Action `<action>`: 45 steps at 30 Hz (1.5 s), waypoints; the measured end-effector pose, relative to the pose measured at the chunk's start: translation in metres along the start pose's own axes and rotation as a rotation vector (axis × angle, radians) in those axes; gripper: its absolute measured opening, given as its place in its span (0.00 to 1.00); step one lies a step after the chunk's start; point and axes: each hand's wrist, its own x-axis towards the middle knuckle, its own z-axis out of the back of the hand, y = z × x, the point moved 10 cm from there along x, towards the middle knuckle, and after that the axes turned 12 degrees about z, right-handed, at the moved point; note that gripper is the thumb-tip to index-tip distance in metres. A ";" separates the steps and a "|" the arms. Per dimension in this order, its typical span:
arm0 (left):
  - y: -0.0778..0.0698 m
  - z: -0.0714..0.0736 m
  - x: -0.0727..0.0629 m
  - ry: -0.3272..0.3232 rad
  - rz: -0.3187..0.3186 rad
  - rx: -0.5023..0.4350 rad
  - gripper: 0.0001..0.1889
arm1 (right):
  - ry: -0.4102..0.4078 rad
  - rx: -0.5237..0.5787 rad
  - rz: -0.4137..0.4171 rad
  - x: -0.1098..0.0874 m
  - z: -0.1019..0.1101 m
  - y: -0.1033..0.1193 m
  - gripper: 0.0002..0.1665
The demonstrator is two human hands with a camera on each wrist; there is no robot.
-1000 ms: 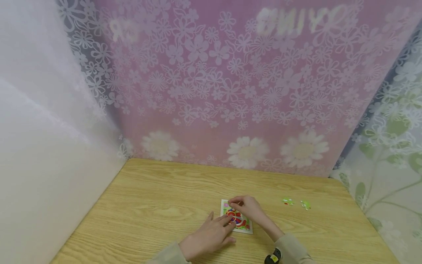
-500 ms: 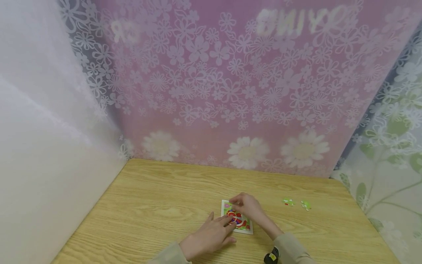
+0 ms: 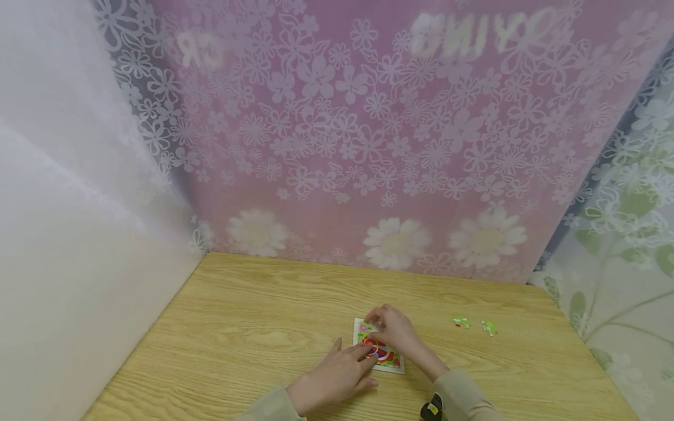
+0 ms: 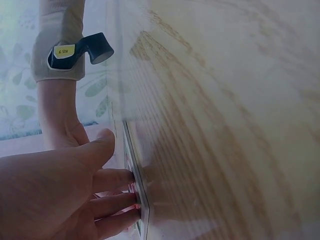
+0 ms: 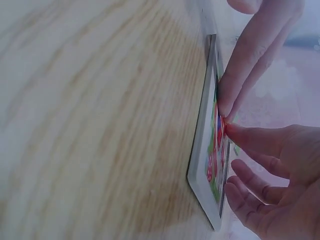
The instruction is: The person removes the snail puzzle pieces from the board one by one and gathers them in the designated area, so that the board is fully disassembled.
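Observation:
A small jigsaw puzzle (image 3: 393,361) with a white border and a bright red, blue and green picture lies on the wooden table. My left hand (image 3: 334,374) rests its straight fingertips on the picture from the near left. Over the puzzle's far part is my right hand (image 3: 396,329), its fingers bent and its thumb tip down at the picture. In the right wrist view that thumb (image 5: 250,137) lies right beside a left fingertip. A small green puzzle piece (image 5: 236,149) shows between the right thumb and fingers, mostly hidden by them.
Two loose green puzzle pieces, one with a red spot (image 3: 460,322) and one farther right (image 3: 489,328), lie on the table (image 3: 253,327). A flowered pink curtain (image 3: 337,146) hangs behind the table. My right wrist wears a black camera (image 3: 432,408).
My right thumb has moved down and apart from the index finger, nearer the left fingertips. The right hand shifts slightly; the left hand stays in place.

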 end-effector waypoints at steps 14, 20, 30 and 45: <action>0.001 0.001 0.000 -0.004 0.001 -0.010 0.29 | -0.045 0.268 -0.035 -0.001 0.005 -0.010 0.07; 0.001 0.000 0.000 0.005 0.013 -0.022 0.29 | -0.049 0.466 -0.067 -0.005 0.008 -0.018 0.08; 0.001 0.000 0.000 0.003 0.014 -0.022 0.29 | -0.055 0.639 -0.111 -0.008 0.023 -0.030 0.17; 0.001 0.001 -0.002 -0.015 0.002 -0.026 0.29 | -0.098 0.644 -0.135 -0.024 0.055 -0.053 0.19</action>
